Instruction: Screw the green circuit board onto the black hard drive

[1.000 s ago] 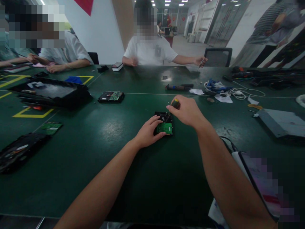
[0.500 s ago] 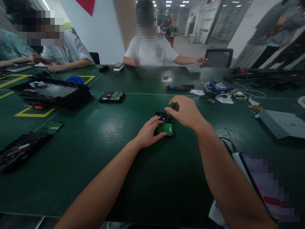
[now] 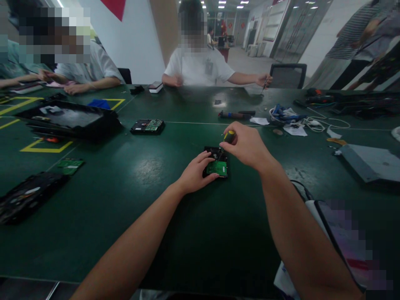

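Note:
A black hard drive with a green circuit board (image 3: pixel 221 167) lies on the green table in front of me. My left hand (image 3: pixel 194 174) grips its left side, fingers across the top and thumb along the near edge. In my right hand (image 3: pixel 245 143) is a screwdriver (image 3: pixel 230 136) with a yellow and dark handle, pinched between thumb and fingers. Its thin shaft slants down to the drive, near the edge of the green board. My left fingers partly cover the drive, and I cannot make out the exact spot the tip touches.
Another hard drive (image 3: pixel 147 126) lies farther left, near a black tray (image 3: pixel 70 118). A loose green circuit board (image 3: pixel 71 166) and a black device (image 3: pixel 29 196) are at left. At right are a grey metal box (image 3: pixel 371 164), cables (image 3: pixel 315 123) and a phone (image 3: pixel 340 237). People sit opposite.
The screwdriver handle has turned and tilted slightly in my right hand, showing more yellow. My left hand and the hard drive stay in place.

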Motion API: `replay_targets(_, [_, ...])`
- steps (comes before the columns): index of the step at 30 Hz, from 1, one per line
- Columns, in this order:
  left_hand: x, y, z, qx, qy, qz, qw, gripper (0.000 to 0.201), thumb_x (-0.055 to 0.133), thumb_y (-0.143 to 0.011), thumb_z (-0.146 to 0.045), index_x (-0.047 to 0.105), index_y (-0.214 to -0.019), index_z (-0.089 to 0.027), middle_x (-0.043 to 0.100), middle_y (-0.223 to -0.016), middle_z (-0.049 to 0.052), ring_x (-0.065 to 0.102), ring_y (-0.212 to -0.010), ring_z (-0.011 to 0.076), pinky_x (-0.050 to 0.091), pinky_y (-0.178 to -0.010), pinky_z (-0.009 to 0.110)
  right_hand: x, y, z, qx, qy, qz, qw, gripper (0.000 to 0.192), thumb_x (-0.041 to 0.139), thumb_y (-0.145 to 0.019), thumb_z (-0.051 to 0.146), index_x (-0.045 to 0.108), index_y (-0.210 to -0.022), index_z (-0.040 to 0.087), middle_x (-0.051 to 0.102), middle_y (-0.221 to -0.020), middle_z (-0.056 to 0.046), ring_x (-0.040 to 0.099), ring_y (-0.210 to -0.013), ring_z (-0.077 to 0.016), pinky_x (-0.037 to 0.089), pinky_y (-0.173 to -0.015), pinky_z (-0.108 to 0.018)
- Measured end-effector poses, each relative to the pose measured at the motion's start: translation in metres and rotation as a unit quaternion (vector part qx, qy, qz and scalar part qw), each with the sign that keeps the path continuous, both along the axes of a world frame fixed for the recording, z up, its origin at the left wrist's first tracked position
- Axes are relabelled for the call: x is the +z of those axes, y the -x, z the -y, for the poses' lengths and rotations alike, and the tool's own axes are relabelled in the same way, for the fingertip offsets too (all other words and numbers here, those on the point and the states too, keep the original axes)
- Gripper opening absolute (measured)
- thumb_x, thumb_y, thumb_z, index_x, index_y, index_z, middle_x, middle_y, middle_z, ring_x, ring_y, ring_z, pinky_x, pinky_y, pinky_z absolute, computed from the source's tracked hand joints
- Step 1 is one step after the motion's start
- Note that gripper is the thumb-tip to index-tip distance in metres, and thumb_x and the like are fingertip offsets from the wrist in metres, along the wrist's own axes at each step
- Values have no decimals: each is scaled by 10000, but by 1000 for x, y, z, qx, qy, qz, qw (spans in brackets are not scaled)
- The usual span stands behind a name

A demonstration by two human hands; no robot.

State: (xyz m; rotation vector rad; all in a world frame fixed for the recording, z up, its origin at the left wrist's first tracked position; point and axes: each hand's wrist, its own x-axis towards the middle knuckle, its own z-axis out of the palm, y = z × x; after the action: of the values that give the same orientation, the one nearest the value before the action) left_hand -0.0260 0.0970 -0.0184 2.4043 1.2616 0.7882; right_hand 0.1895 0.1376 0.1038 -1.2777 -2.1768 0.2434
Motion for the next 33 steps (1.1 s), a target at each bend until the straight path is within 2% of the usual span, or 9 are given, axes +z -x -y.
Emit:
replay_targets(7, [-1,0,-1,-1,1,1,1000,581,671,-935,-521,545,-1415,-220,461,-1601,136,348,-1549,341,354,-1256,566,1,-1,-1,14,-1,12,1000,155,690,-824,231,637,-968,214,717,-915,-79,655,-832,-249,463,-762,-400])
replay_targets(16, [-1,0,-1,-1,4,5,1000,587,679,-929,-527,545,-1415,-227,461,-1600,134,354,-1546,339,356,-1253,567,0,-1,-3,-26,-29,46,998,88,685,-838,272,620,-870,223,723,-939,-109,652,-904,-284,469,-820,-431])
replay_targets(20, [-2,0,-1,0,3,3,1000,591,677,-931,-526,543,-1419,-221,466,-1596,139,354,-1545,342,354,-1251,569,0,1,-1,-27,-23,32,999,139,697,-823,262,623,-931,217,726,-945,-107,652,-867,-272,467,-790,-414])
replay_targets(24, [-1,0,-1,-3,-1,2,1000,588,677,-933,-519,545,-1418,-214,460,-1598,142,349,-1548,340,344,-1258,561,-1,6,3,-1,-4,-12,1000,254,721,-803,237,602,-1026,210,722,-978,-89,643,-812,-233,455,-726,-369])
replay_targets(28, [-1,0,-1,-3,-4,3,1000,591,682,-929,-521,542,-1416,-217,462,-1595,141,351,-1547,343,352,-1255,564,0,11,6,45,11,-33,998,232,711,-864,299,609,-1057,221,716,-1021,-77,637,-859,-231,453,-745,-359])
replay_targets(30, [-1,0,-1,-3,-5,3,1000,590,682,-929,-521,546,-1412,-211,466,-1591,145,355,-1545,343,354,-1257,558,2,12,7,64,5,-39,997,167,634,-952,372,635,-1025,222,711,-1016,-78,632,-910,-239,455,-785,-366])
replay_targets(33, [-2,0,-1,-4,-8,8,1000,578,688,-928,-511,550,-1407,-219,467,-1592,140,358,-1543,343,357,-1257,564,4,12,7,81,5,-40,996,269,484,-1047,408,670,-983,224,709,-1018,-82,627,-974,-244,451,-852,-380])
